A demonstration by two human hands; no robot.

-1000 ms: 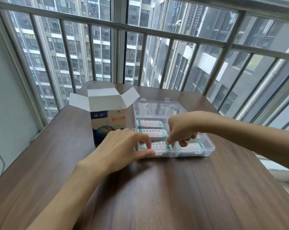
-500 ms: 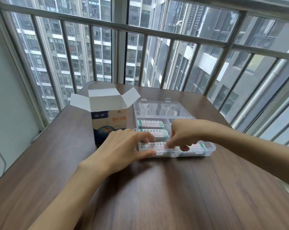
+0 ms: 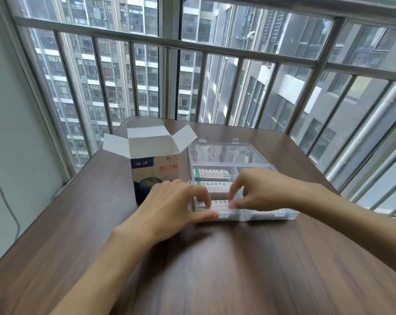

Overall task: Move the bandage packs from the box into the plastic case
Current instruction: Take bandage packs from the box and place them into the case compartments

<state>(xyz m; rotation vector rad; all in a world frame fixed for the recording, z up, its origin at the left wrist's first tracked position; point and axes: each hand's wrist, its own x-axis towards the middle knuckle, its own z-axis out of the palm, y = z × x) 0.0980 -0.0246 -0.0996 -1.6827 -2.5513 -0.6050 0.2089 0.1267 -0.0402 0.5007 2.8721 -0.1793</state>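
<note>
An open cardboard bandage box (image 3: 155,171) stands on the table, flaps spread. Right beside it lies the clear plastic case (image 3: 285,216) with its lid (image 3: 222,153) folded back. Two white-and-green bandage packs (image 3: 211,174) fill the far-left and middle-left compartments. A third bandage pack (image 3: 219,204) sits in the near-left compartment. My left hand (image 3: 176,205) pinches that pack's left end, thumb along the case's front wall. My right hand (image 3: 260,189) pinches its right end with thumb and forefinger. Another pack (image 3: 269,213) lies in the near-right compartment, partly hidden by my right hand.
The dark wooden table (image 3: 215,269) stands against a metal window railing (image 3: 215,55) at the far side. A grey wall (image 3: 15,133) runs along the left, with a thin cable hanging on it.
My right hand has slid left across the case's near row and now meets my left hand on the near-left pack. My left hand has hardly moved.
</note>
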